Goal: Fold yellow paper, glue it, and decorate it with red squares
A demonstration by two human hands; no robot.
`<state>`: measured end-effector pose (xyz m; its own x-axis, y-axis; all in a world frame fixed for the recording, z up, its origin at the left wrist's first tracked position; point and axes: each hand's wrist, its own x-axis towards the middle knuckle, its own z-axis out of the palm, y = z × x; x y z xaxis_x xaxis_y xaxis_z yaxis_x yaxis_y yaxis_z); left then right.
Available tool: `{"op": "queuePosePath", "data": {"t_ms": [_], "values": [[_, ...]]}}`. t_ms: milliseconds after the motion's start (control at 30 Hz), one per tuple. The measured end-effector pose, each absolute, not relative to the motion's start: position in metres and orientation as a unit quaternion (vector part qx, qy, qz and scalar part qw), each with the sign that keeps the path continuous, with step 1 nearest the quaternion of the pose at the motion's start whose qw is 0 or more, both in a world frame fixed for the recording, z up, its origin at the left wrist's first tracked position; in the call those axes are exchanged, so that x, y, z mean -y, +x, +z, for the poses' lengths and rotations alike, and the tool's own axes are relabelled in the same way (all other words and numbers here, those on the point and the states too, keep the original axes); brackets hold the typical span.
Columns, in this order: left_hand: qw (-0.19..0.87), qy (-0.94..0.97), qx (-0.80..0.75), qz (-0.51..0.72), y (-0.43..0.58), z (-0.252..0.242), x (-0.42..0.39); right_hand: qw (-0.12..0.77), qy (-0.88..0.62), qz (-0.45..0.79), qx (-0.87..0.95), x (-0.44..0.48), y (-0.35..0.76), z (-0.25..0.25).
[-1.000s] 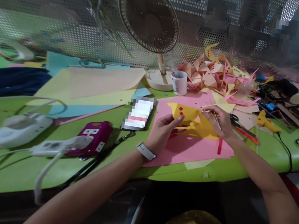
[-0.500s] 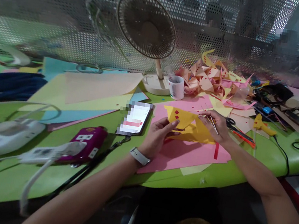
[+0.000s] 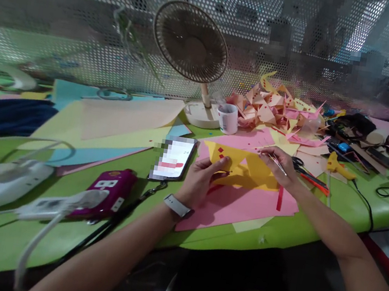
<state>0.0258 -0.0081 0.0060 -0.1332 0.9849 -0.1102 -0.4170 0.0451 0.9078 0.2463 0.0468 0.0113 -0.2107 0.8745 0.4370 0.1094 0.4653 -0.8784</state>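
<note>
My left hand (image 3: 205,174) pinches the left end of a yellow paper piece (image 3: 258,174), thumb on top. Small red diamonds (image 3: 220,152) are stuck on the paper near that thumb. In my right hand (image 3: 280,165) is a thin metal tool that looks like tweezers (image 3: 277,163), its fingers closed round it. Its tip lies by the paper's upper edge, close to a tiny red bit. Under the yellow piece lies a pink sheet (image 3: 240,207), with a red strip (image 3: 280,198) on it at the right.
A phone (image 3: 173,159) lies left of my left hand, with power strips (image 3: 4,179) further left. A fan (image 3: 192,42), a cup (image 3: 228,119) and a heap of folded paper (image 3: 278,104) stand behind. Right are scissors (image 3: 298,164) and a yellow glue gun (image 3: 341,166).
My left hand has shifted slightly left and down with the yellow paper, which now lies flatter. The right hand keeps its hold near the upper edge. The camera view has tilted a little.
</note>
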Motion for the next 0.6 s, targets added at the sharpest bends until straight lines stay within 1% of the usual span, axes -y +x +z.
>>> {"op": "queuePosePath", "data": {"t_ms": [133,300,433,500,600], "values": [[0.592,0.296,-0.405,0.630,0.027,0.006,0.008,0.521,-0.352,0.376,0.680,-0.043,0.244,0.009],[0.571,0.273,-0.433,0.642,0.026,-0.002,0.003,0.514,-0.346,0.341,0.707,-0.036,0.241,0.011],[0.566,0.292,-0.415,0.649,0.025,-0.003,0.003,0.529,-0.337,0.356,0.693,-0.037,0.242,0.009],[0.581,0.319,-0.393,0.638,0.025,-0.002,0.005,0.542,-0.339,0.359,0.680,-0.038,0.241,0.007],[0.627,0.357,-0.368,0.586,0.027,-0.002,0.008,0.554,-0.347,0.345,0.673,-0.037,0.238,0.005]]}}
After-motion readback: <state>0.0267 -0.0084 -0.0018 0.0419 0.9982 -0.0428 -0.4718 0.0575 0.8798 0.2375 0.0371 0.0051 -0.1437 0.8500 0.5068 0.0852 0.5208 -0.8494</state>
